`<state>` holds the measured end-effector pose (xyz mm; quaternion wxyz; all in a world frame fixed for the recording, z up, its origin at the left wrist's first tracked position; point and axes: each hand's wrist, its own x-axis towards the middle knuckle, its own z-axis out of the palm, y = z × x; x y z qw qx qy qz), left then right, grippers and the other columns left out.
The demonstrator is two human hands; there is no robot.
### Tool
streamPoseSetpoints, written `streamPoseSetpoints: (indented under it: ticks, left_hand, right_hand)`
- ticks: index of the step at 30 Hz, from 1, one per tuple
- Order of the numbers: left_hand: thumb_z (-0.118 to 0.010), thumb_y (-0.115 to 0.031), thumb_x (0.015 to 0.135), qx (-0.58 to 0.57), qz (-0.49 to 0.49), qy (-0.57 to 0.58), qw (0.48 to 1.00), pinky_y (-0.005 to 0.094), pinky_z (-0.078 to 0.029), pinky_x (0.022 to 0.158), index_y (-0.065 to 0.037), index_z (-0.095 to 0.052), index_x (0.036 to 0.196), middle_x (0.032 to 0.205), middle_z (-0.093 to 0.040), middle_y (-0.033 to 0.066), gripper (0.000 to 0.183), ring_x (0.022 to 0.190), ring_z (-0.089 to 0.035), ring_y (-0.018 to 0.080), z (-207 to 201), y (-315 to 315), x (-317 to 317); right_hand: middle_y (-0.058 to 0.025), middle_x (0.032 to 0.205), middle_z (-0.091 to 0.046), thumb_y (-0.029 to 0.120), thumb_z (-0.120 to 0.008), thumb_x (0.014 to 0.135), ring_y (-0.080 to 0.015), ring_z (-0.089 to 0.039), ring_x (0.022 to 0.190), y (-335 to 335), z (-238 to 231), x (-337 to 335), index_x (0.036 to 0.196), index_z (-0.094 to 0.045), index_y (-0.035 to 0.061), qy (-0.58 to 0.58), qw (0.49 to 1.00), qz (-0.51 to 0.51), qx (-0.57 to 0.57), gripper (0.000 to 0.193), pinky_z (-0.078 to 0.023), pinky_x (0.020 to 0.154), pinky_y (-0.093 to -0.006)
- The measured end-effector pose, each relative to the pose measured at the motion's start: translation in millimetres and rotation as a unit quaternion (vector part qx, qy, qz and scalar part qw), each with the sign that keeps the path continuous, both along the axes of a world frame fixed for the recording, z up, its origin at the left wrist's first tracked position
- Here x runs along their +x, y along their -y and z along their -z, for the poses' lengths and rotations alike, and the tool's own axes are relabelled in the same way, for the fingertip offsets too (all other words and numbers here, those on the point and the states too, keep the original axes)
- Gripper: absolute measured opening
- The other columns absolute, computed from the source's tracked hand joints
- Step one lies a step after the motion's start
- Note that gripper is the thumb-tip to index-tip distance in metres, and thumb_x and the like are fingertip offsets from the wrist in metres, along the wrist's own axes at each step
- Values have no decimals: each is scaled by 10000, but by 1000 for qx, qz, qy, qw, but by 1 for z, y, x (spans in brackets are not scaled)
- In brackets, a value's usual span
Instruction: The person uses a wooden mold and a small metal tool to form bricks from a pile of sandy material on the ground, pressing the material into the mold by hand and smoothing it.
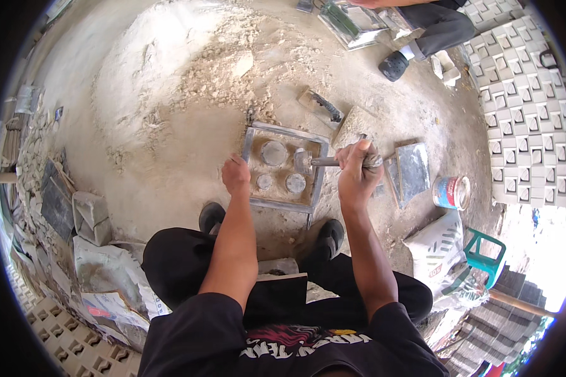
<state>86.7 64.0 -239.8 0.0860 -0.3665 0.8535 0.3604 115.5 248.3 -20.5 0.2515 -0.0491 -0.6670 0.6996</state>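
Observation:
On the ground between my feet lies a rectangular metal mould frame [321,169]. Sandy material fills it around a large round disc [273,152] and two smaller ones, a left disc [264,182] and a right disc [295,183]. My right hand [357,164] is wrapped around the handle of a hammer [324,161], whose blunt head is over the frame's right part. Whether the head touches the fill I cannot tell. At the frame's left side is my left hand [236,174], fingers curled; what they hold, if anything, is hidden.
Loose pale powder [163,56] is heaped beyond the frame. A dark-handled trowel-like tool [326,107], flat plates [412,168], a tin bucket [451,191], a white sack [435,245] and a green plastic stool [484,256] are to the right. Another person's shoe [393,65] shows at the back right.

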Motion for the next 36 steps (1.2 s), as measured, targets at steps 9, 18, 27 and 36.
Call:
streamPoseSetpoints:
  ticks: [9, 18, 27, 36]
  left_hand:
    - [-297, -401, 976, 2, 11, 3, 1000, 525, -483, 891, 71, -675, 934, 974, -655, 310, 606, 970, -625, 468, 0, 0, -6]
    - [-309, -412, 975, 21, 15, 18, 1000, 519, -490, 883, 70, -673, 951, 993, -654, 307, 605, 967, -628, 461, 3, 2, -7]
    - [-337, -407, 951, 24, 20, -4, 1000, 523, -490, 885, 80, -677, 918, 966, -659, 307, 595, 945, -637, 462, 15, 4, 3]
    - [-333, -407, 950, 54, 9, -125, 991, 528, -442, 911, 107, -660, 917, 970, -634, 341, 611, 1011, -585, 495, 26, 12, 23]
  right_hand:
    - [-5, 590, -486, 141, -525, 1003, -62, -416, 548, 11, 38, -10, 674, -426, 60, 17, 987, -3, 162, 352, -339, 492, -252]
    - [49, 544, -423, 273, -490, 1029, -25, -359, 494, 13, 25, -27, 646, -437, 111, 56, 996, 37, 49, 419, -267, 443, -231]
    - [61, 562, -351, 297, -460, 1041, -31, -307, 530, 40, 38, 2, 639, -360, 122, 81, 992, 77, 50, 450, -239, 473, -237]
    - [74, 582, -339, 266, -480, 1033, -28, -304, 561, 51, -2, 31, 629, -393, 94, 109, 992, 50, 44, 447, -240, 483, -244]
